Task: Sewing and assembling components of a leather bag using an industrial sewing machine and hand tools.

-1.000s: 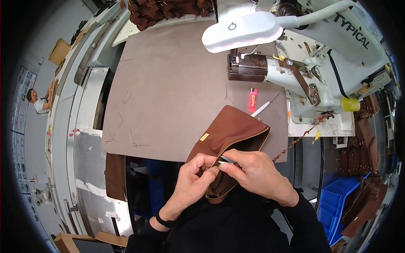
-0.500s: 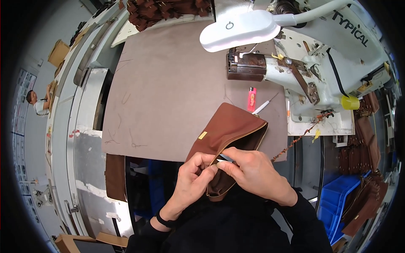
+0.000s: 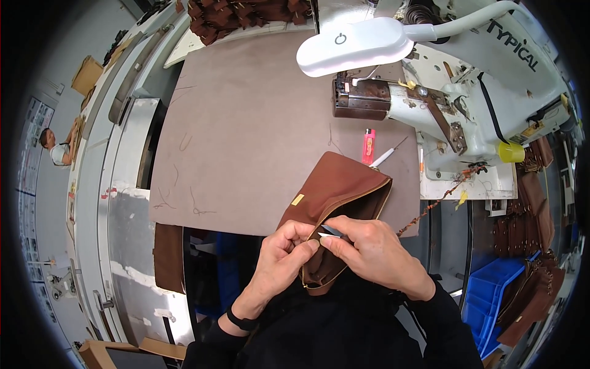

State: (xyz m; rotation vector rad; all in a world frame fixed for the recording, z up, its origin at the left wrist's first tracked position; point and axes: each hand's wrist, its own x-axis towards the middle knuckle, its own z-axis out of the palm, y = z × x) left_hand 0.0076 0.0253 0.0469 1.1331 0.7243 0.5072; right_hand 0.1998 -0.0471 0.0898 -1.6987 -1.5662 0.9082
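Both hands, left hand [image 3: 284, 257] and right hand [image 3: 369, 251], pinch the brown pouch [image 3: 335, 197] at the zipper edge with a small blade [image 3: 330, 231]; trimming looks underway, unfinished, sewing machine [image 3: 455, 104] at one o'clock.

Big open stretch of brown mat [image 3: 246, 123] is sitting free to the left and ahead of the brown pouch [image 3: 335, 194]; to the right the sewing machine [image 3: 467, 117] is walling things off, with the white lamp head [image 3: 353, 46] hanging over the far corner; a pink lighter [image 3: 369, 146] and white-handled tool [image 3: 387, 157] are cluttering the gap between pouch and machine; leather pieces [image 3: 239, 15] are crowding the far edge.
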